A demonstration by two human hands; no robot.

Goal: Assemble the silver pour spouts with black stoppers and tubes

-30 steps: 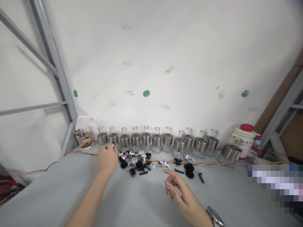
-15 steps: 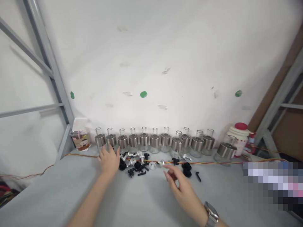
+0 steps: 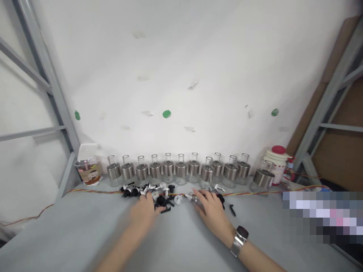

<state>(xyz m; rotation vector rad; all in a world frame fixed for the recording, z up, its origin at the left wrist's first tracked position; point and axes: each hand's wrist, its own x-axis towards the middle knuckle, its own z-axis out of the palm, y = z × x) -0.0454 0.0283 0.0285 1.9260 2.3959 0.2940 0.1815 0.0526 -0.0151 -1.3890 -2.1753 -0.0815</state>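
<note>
My left hand [image 3: 144, 211], slightly blurred, reaches over a loose pile of small parts with its thumb held apart from the fingers. Black caps [image 3: 160, 200], short black sticks [image 3: 165, 210] and clear plastic stopper-like pieces [image 3: 166, 192] lie around its fingertips. My right hand [image 3: 213, 212], a watch [image 3: 239, 241] on its wrist, is open with thumb and index finger apart beside a small clear piece [image 3: 189, 196]. It partly hides black caps [image 3: 221, 199] behind it. No held thing shows in either hand. Behind the pile stand several glass bottles with metal sleeves [image 3: 180, 168].
A lidded plastic tub [image 3: 89, 173] stands at the back left. At the back right is a cream jar with a red lid [image 3: 276, 162]. A twisted red-yellow wire [image 3: 249, 193] crosses the grey table [image 3: 176, 241]. A bent black piece [image 3: 232, 210] lies right of my right hand.
My left hand has come right and nearer, from in front of the left bottles to the pile's front edge. My right hand has moved slightly forward among the parts. The view has shifted a little.
</note>
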